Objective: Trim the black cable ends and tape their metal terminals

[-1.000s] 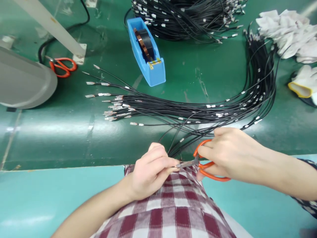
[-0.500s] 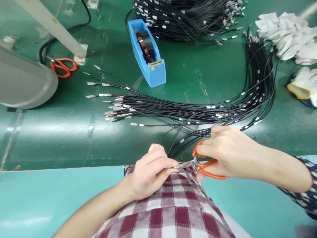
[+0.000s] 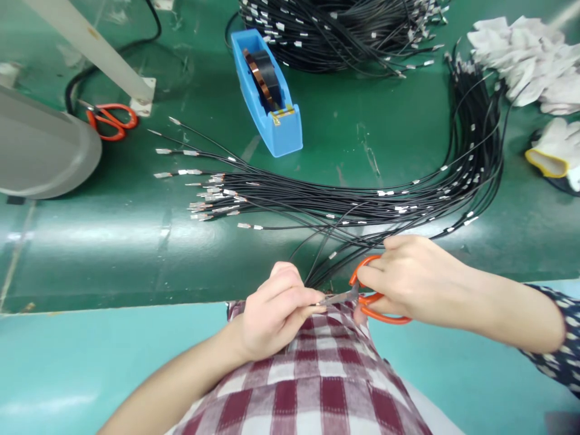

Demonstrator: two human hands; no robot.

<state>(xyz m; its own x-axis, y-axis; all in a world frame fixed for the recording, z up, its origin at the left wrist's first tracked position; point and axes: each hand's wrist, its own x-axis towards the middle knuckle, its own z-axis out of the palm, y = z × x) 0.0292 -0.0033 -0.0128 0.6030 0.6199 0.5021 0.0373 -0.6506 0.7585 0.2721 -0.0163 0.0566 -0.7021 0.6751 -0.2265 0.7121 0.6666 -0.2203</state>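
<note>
My left hand (image 3: 281,311) is closed in a pinch at the table's front edge, thumb and forefinger on a thin black cable; its end is mostly hidden by the fingers. My right hand (image 3: 410,278) grips the orange-handled scissors (image 3: 385,311), fingers through the loops. Their blades point left and the tips touch or nearly touch my left fingertips. Behind both hands a long bundle of black cables (image 3: 308,196) with white labels curves across the green table. Several strands from it drop over the edge beside my left hand.
A blue tape dispenser (image 3: 267,93) stands behind the bundle. Beyond it lies a coil of labelled cables (image 3: 335,36). White gloves (image 3: 521,63) are at the right. Other orange scissors (image 3: 111,121) lie at the left, beside a grey rounded object (image 3: 45,148) and a white post (image 3: 90,45).
The scissors' handles have drawn slightly closer together, and my right hand has shifted a little left. My left hand keeps its pinch. The whole view has moved slightly.
</note>
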